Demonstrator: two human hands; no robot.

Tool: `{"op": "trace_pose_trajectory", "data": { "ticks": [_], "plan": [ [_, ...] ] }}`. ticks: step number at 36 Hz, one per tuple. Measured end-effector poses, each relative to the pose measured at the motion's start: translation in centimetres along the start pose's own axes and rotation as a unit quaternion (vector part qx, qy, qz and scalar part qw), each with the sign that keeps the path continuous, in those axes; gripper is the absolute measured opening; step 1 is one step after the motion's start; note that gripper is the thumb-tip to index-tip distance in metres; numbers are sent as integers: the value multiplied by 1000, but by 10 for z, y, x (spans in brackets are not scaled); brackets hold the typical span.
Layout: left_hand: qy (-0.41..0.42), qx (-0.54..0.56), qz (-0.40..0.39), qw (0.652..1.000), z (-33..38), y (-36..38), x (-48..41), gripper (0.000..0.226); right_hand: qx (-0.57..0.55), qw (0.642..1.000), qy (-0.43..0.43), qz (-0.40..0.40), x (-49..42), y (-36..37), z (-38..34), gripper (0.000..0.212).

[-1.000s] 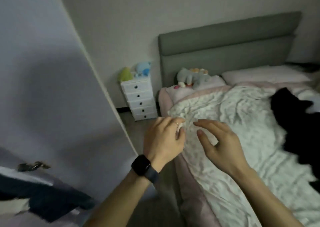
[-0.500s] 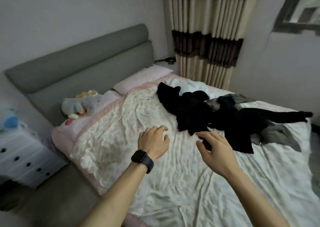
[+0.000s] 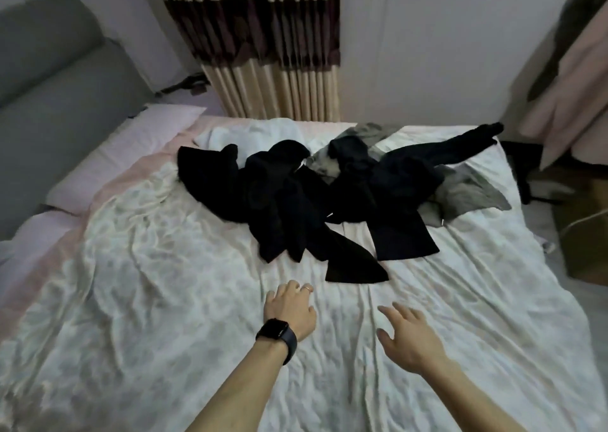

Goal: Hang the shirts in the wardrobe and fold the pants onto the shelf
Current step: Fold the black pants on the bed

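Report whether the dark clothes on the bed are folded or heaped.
Heaped, not folded: the dark clothes lie crumpled and overlapping on the bed, legs splayed outward.

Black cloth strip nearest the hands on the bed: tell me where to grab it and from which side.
Pinch the broad, flat end of the black cloth strip, coming from the near edge. It juts clear of the dark clothing pile onto the pale wrinkled bedcover, nothing overlapping it, and the left hand is probably closest.
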State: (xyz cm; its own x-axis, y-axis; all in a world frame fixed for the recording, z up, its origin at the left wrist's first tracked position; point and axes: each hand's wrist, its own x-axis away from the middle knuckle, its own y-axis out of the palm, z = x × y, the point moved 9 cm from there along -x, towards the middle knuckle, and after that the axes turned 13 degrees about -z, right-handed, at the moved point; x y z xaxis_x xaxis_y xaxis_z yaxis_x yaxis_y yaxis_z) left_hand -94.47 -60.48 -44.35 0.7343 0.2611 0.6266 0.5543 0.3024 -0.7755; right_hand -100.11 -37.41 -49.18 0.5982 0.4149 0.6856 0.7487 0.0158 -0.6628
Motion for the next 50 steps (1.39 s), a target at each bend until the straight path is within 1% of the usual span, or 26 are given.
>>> {"op": "trace_pose_trajectory", "data": {
  "ticks": [3, 6, 9, 12, 13, 16, 19, 22, 23, 24, 25, 27, 29, 31, 33, 35, 38, 40, 41, 42, 44, 45, 47, 48, 49, 50],
  "plan": [
    [22, -45, -13, 999, 9, 27, -60, 53, 25, 997, 61, -48, -53, 47, 34, 64],
    [53, -82, -15, 995, 29, 63, -127, 60, -2, 987, 117, -105, -94, 121, 80, 69],
    [98, -111, 20, 989, 54, 76, -178, 73, 6, 990, 124, -63, -114, 171, 102, 71],
    [113, -143, 51, 982, 72, 75, -235, 79, 5, 992, 121, -22, -142, 181, 112, 69],
    [114, -145, 41, 982, 76, 77, -251, 76, 7, 993, 118, -20, -150, 183, 115, 69],
    [125, -115, 19, 985, 86, 89, -276, 50, 10, 992, 125, -34, -160, 196, 126, 70],
    [128, 11, 12, 992, 83, 84, -266, 31, -6, 987, 137, -85, -161, 203, 132, 75],
    [138, 191, 14, 972, 72, 66, -223, 22, -23, 968, 148, -199, -158, 189, 128, 88],
    [140, 235, 25, 962, 66, 58, -206, 21, -39, 962, 147, -225, -152, 181, 125, 91],
    [139, 271, 35, 952, 59, 46, -186, 19, -64, 963, 141, -222, -146, 166, 119, 92],
    [138, 297, 39, 944, 50, 31, -165, 20, -100, 967, 133, -192, -137, 145, 111, 92],
    [125, 316, 51, 939, 28, -1, -125, 24, -177, 973, 116, -88, -114, 107, 94, 95],
    [119, 304, 77, 942, 2, -44, -83, 16, -214, 974, 78, -12, -85, 71, 63, 100],
    [112, 302, 104, 941, -19, -90, -42, 14, -238, 971, 20, 25, -61, 38, 23, 102],
    [117, 310, 148, 932, -32, -144, 1, 20, -277, 959, -33, 49, -40, 4, -16, 105],
    [122, 342, 214, 907, -46, -212, 59, 35, -302, 947, -87, 68, -9, -39, -65, 112],
    [171, 422, 285, 844, -47, -303, 130, 20, -320, 929, -152, 104, 21, -97, -124, 127],
    [212, 455, 325, 801, -46, -360, 188, 21, -302, 925, -192, 127, 49, -136, -168, 134],
    [232, 451, 326, 798, -39, -379, 205, 28, -301, 921, -205, 138, 54, -150, -182, 136],
    [237, 425, 331, 809, -30, -394, 223, 39, -298, 919, -213, 147, 60, -163, -195, 136],
    [240, 364, 331, 837, -28, -414, 263, 51, -281, 921, -224, 148, 83, -184, -226, 130],
    [240, 354, 331, 841, -28, -419, 277, 50, -266, 926, -229, 138, 87, -189, -237, 119],
    [246, 380, 354, 818, -42, -432, 309, 40, -200, 939, -254, 115, 101, -200, -259, 77],
    [254, 413, 366, 794, -55, -436, 327, 30, -171, 943, -264, 112, 111, -204, -269, 65],
    [262, 445, 375, 770, -67, -440, 341, 18, -156, 942, -273, 115, 119, -206, -275, 66],
    [266, 466, 381, 753, -77, -445, 350, 9, -154, 942, -276, 114, 124, -207, -279, 80]
  ]
}}
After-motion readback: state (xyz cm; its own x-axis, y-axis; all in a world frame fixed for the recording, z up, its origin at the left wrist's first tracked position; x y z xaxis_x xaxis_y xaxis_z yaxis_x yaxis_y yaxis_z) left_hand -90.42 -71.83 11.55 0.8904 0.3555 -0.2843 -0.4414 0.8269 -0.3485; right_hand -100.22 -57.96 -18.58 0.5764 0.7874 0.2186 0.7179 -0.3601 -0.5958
